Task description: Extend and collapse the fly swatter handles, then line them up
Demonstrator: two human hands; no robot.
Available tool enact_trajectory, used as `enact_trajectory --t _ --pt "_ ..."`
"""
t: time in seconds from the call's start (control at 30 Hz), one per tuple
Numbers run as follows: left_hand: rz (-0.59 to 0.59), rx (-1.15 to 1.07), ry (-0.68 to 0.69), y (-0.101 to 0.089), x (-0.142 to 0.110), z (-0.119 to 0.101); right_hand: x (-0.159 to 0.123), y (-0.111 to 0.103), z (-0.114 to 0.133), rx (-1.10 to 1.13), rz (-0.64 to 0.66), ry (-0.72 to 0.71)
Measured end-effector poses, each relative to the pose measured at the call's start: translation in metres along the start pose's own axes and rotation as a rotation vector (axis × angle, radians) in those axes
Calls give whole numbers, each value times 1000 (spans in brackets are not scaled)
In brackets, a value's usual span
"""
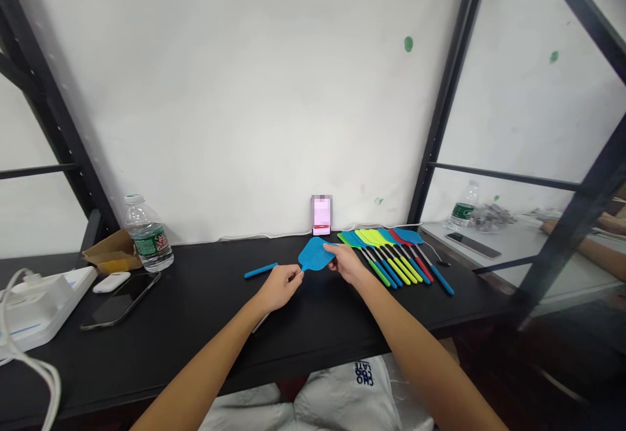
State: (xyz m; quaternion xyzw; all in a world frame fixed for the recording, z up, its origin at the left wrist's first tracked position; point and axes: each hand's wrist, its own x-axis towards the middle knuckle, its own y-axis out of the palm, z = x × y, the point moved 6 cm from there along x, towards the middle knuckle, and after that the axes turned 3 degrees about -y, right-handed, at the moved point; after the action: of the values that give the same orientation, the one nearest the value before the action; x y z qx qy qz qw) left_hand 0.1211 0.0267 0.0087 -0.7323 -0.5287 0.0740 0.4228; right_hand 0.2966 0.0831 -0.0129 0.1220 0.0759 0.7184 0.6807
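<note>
Between my hands is a blue fly swatter head [315, 254], a perforated paddle held just above the black table. My left hand [283, 285] pinches its narrow neck, and a thin metal rod [261, 323] shows below that wrist; whether rod and neck join is hidden by the hand. My right hand [346, 263] grips the paddle's right edge, thumb on top. A loose blue handle [261, 270] lies on the table just left of my left hand. To the right, several finished-looking fly swatters [391, 255] in green, blue, yellow and red lie overlapping in a row.
A lit phone [321, 216] leans on the wall at the back. On the left are a water bottle [149, 235], a cardboard box [111, 253], a white case [111, 282], a dark phone [122, 300] and a power strip [44, 313]. Black frame posts [447, 92] flank the table.
</note>
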Motion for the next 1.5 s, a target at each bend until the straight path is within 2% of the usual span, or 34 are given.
enact_trajectory --t 0.23,0.33,0.63,0.87,0.97,1.2,1.5 --pt "-19 -44 5 0 2 1 5 -4 2 49 92 23" --pt "13 -117 -24 3 2 3 6 -4 3 62 115 19" --pt "166 -647 -135 17 3 4 3 -1 14 124 253 -115" --pt "277 -894 -154 21 5 -1 -2 1 26 110 282 -195" --pt "264 -906 -157 22 7 -2 -1 -1 27 106 232 -217" --pt "159 -741 -166 21 9 -2 8 -9 22 79 43 -229" --pt "124 -685 -172 23 10 0 5 -14 22 9 -153 -240"
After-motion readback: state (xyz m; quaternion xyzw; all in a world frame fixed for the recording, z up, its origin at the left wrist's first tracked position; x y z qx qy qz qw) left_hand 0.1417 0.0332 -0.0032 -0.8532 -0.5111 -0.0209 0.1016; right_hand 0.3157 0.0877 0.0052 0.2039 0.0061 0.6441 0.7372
